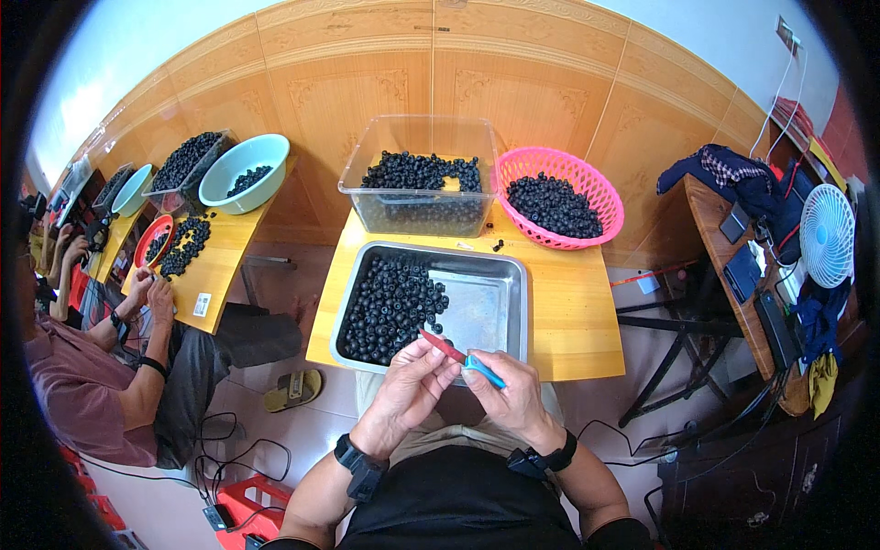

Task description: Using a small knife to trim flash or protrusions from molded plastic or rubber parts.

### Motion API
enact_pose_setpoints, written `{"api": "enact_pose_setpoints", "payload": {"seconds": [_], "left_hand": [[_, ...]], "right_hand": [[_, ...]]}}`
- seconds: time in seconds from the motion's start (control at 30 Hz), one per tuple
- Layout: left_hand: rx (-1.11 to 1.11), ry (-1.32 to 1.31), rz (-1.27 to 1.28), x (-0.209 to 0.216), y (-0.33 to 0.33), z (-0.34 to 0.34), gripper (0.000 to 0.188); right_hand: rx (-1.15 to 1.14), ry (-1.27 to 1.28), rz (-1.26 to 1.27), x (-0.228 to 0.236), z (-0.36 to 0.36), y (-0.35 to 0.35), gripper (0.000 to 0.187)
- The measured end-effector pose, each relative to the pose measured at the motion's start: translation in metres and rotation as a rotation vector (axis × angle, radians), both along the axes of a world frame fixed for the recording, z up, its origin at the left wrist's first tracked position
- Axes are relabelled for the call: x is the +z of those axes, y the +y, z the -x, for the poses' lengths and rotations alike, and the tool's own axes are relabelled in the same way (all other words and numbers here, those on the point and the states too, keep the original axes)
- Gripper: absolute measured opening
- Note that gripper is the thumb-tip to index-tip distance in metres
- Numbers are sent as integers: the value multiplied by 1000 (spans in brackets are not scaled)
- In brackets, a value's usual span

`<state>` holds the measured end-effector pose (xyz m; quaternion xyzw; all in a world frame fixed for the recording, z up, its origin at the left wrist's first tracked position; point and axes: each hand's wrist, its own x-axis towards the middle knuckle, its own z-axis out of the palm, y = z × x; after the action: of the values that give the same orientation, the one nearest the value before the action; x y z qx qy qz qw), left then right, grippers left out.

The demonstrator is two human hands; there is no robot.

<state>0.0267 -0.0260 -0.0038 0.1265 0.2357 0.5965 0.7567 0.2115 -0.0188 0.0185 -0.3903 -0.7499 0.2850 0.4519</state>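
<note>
My right hand grips the blue handle of a small knife, whose red blade points up and to the left. Close beside it, my left hand has its fingers closed near the blade; whatever lies between them is too small or hidden to make out. Both hands are over the near edge of a metal tray. Small black round pieces, berry-like in look, fill the tray's left part, while its right part shows bare metal.
Behind the tray stand a clear plastic bin and a pink basket, both holding black pieces. A co-worker sits left at another table with a green bowl. At right, a table bears a fan and clothes.
</note>
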Motion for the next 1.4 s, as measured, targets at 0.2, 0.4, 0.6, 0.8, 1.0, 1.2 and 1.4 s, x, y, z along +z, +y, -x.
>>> {"api": "enact_pose_setpoints", "payload": {"seconds": [0.2, 0.4, 0.6, 0.8, 1.0, 1.2, 1.4], "left_hand": [[-20, -57, -6, 0, -3, 1, 14], [-19, -70, -58, -1, -4, 3, 14], [-92, -27, -203, 23, -17, 3, 12], [-32, -63, -123, 20, -11, 6, 14], [-34, -67, -124, 18, -14, 7, 17], [-24, -60, -101, 12, -16, 7, 18], [-81, 5, -146, 18, -18, 5, 15]], "right_hand": [[0, 3, -28, 2, 2, 0, 34], [-9, -17, -69, 4, 3, 1, 32], [-166, 155, 75, -7, -7, 15, 33], [60, 102, 39, 22, -2, 3, 35], [107, 19, -33, 14, -3, 1, 36], [111, -14, -69, 18, -5, -2, 35], [55, 24, -62, 10, -10, 4, 34]]}}
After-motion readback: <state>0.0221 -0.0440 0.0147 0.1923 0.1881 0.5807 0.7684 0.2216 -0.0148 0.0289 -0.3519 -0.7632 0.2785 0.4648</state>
